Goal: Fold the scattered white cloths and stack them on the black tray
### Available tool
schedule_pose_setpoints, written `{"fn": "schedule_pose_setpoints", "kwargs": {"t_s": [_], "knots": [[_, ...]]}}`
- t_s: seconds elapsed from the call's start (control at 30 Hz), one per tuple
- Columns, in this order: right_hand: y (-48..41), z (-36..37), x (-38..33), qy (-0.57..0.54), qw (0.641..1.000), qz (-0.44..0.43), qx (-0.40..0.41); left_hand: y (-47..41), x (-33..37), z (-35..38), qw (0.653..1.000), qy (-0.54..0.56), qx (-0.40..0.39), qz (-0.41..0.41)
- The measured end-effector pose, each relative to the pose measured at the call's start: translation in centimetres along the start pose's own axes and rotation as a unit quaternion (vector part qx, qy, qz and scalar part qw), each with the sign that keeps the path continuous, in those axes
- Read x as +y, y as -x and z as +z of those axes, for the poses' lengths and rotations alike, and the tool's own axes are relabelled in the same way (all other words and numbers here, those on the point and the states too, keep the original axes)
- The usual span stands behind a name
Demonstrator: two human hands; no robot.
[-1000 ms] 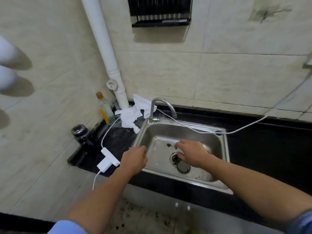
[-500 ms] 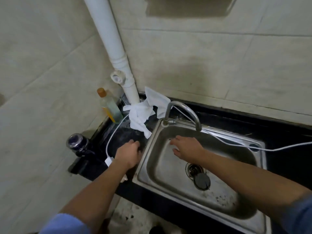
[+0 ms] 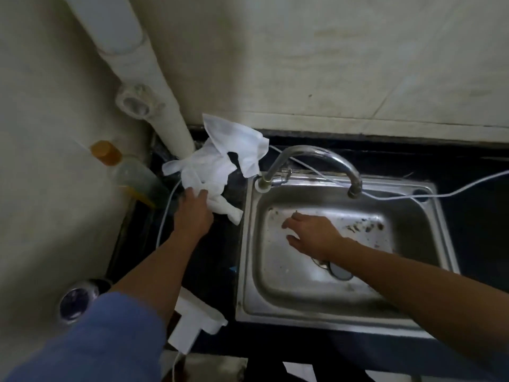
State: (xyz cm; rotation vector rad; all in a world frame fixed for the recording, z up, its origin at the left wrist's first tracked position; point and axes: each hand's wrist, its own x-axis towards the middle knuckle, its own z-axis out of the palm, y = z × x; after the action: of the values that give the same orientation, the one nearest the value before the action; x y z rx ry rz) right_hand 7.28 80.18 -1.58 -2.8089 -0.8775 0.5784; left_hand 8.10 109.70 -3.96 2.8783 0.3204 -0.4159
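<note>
At the counter's [image 3: 214, 257] left edge a bottle [image 3: 132, 175] with an orange cap stands against the wall, out of the way. In the back left corner, bunched at the foot of the white pipe [image 3: 154, 86] and just beside the tap [image 3: 311, 158], lie the white cloths [image 3: 220, 158], crumpled and unfolded. The left hand [image 3: 192, 213] reaches to them, fingertips [image 3: 203, 193] on the lower folds, likely to gather them; whether the fingers have closed I cannot tell. The right hand [image 3: 314, 234] hangs spread over the sink [image 3: 275, 312] basin, holding nothing, probably ready to help. No black tray can be made out
</note>
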Motion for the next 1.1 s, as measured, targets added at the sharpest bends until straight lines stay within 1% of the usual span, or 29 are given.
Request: {"fn": "schedule_pose_setpoints", "kwargs": {"t_s": [0.07,0.13,0.27,0.4,0.53,0.6,0.7,0.87,1.0,1.1], "knots": [[-0.3,0.6,-0.2,-0.008,1.000,0.022,-0.006,-1.2,-0.3,0.8,1.000,-0.006,0.001,-0.008],[-0.3,1.1,-0.4,-0.009,0.999,0.036,-0.010,-1.9,-0.3,1.3,1.000,-0.001,0.023,-0.007],[0.2,1.6,-0.1,-0.013,0.998,0.055,-0.014,-2.0,0.1,0.8,0.995,0.074,0.062,0.029],[1.6,1.1,0.4,-0.027,0.995,0.092,-0.009,0.1,1.2,-0.3,0.980,0.157,0.107,0.052],[4.4,0.2,1.0,-0.022,0.994,0.109,0.000,3.5,3.0,-1.1,0.970,0.184,0.135,0.089],[6.3,0.0,1.7,-0.018,0.993,0.116,0.000,5.3,4.5,-1.2,0.968,0.189,0.136,0.098],[10.2,-0.2,3.3,-0.021,0.992,0.125,0.011,8.2,8.1,-1.5,0.971,0.173,0.129,0.100],[19.2,0.6,6.7,-0.012,0.991,0.126,0.041,13.8,15.9,-0.8,0.964,0.159,0.149,0.151],[28.1,1.8,10.4,-0.017,0.986,0.156,0.061,18.1,23.8,1.1,0.957,0.129,0.149,0.212],[34.7,2.4,13.5,-0.031,0.977,0.197,0.080,21.2,30.4,2.5,0.955,0.104,0.129,0.247]]}}
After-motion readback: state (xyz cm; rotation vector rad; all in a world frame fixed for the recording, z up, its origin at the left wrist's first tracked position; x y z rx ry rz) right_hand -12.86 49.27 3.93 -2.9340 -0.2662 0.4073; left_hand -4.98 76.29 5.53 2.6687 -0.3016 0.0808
